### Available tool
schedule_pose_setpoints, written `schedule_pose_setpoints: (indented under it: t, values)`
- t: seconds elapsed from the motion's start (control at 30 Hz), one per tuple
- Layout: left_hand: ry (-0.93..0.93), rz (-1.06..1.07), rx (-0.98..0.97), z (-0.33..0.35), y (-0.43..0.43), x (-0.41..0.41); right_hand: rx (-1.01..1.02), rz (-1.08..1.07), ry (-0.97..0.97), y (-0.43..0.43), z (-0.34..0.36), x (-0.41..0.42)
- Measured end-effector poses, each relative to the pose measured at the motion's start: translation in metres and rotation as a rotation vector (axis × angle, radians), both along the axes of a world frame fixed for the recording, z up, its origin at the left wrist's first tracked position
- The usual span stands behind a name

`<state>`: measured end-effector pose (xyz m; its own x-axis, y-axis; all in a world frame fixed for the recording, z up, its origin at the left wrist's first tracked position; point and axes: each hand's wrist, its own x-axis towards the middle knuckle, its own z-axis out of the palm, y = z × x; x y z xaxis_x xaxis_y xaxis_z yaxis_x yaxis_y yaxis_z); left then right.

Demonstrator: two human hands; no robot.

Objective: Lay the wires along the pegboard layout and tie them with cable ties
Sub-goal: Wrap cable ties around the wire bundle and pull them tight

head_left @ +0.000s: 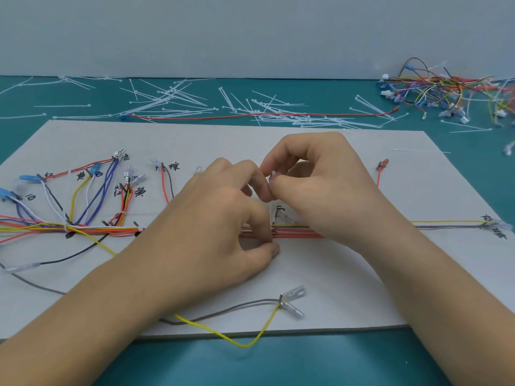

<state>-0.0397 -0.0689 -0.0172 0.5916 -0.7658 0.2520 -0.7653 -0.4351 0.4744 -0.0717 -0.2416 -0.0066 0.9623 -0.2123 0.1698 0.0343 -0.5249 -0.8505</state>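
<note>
A grey pegboard (348, 274) lies on the teal table with handwritten labels and pegs. A bundle of red, yellow and grey wires (295, 232) runs across its middle, tied at the left by a white cable tie (67, 227). My left hand (211, 229) rests on the bundle, its fingers curled around the wires. My right hand (320, 188) pinches the end of a white cable tie (273, 175) just above the bundle. Coloured wire branches fan out to terminals on the left (94, 190).
Loose white cable ties (278, 110) lie scattered on the table behind the board, with one long red wire (250, 115) among them. A heap of spare coloured wires (446, 87) sits at the back right. A yellow and a grey wire (245, 324) hang over the board's front edge.
</note>
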Motion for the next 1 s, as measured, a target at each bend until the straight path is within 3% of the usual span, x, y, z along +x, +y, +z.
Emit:
schedule_pose_setpoints:
  t: [0.3,0.6,1.0]
  values:
    - [-0.176,-0.034,0.037,-0.0006,-0.0031,-0.0053,0.021,-0.006,0.013,-0.0020,0.0006,-0.0004]
    - [-0.017,-0.121,-0.047,-0.0005,0.0015,0.0013,-0.038,-0.039,0.016,-0.0044,-0.0025,0.0021]
    - [0.015,-0.020,0.063,0.0006,0.0028,-0.0024,-0.038,-0.014,0.053,-0.0036,-0.0041,0.0020]
